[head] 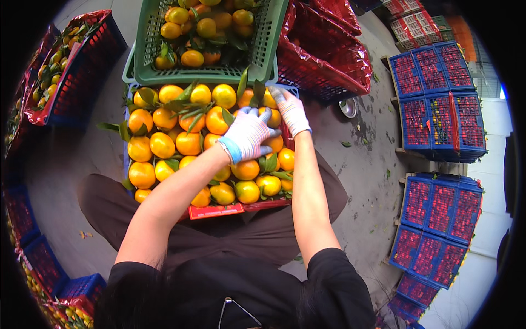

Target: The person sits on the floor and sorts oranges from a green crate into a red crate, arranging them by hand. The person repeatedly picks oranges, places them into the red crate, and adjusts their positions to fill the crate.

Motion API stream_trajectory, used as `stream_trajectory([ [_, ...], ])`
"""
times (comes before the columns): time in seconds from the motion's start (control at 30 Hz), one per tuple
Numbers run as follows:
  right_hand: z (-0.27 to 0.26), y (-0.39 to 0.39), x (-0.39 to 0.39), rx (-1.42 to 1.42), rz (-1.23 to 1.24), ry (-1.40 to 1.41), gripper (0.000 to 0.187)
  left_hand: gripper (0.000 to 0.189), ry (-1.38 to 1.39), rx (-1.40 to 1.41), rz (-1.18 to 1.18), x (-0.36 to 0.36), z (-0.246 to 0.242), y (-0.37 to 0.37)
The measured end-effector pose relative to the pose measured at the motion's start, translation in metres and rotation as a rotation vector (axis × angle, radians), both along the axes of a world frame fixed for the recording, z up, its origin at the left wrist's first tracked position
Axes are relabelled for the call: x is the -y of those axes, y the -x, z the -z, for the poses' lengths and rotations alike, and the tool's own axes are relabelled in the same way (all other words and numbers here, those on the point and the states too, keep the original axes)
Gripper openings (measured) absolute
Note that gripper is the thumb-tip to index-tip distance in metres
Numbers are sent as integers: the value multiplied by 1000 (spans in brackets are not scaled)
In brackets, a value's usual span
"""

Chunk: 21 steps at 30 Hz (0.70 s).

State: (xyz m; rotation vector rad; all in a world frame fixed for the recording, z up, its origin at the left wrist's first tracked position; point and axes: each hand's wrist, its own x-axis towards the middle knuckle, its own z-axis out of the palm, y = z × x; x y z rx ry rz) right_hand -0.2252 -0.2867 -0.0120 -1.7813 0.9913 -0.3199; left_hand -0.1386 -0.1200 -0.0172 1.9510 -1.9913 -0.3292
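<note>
Rows of orange mandarins [162, 144] with green leaves fill a blue crate [127, 154] lined with red plastic, in front of my crossed legs. My left hand [250, 135], in a striped glove with grey fingertips, lies over the fruit right of the crate's middle. Its fingers are spread, and they touch mandarins beneath them. At the far right corner my right hand [289, 109], gloved alike, has its fingers against a mandarin [269, 99]. Its thumb is hidden, so I cannot tell whether it grips that fruit. A red printed card [216, 211] sticks out at the near edge.
A green crate [269, 45] of loose mandarins stands just beyond. Behind it to the right is a red-lined crate [324, 61], with a metal bowl [348, 107] on the floor. Filled blue crates [88, 70] stand left; stacked blue crates [437, 119] line the right.
</note>
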Motion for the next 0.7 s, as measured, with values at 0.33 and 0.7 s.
stream_trajectory([
  [0.33,-66,-52,28,-131,-32,687,42,71,40,-3,-17,38,11,-31],
  [0.7,-30,-268,116,-537,-413,1200,36,49,9,-62,179,51,16,-19],
])
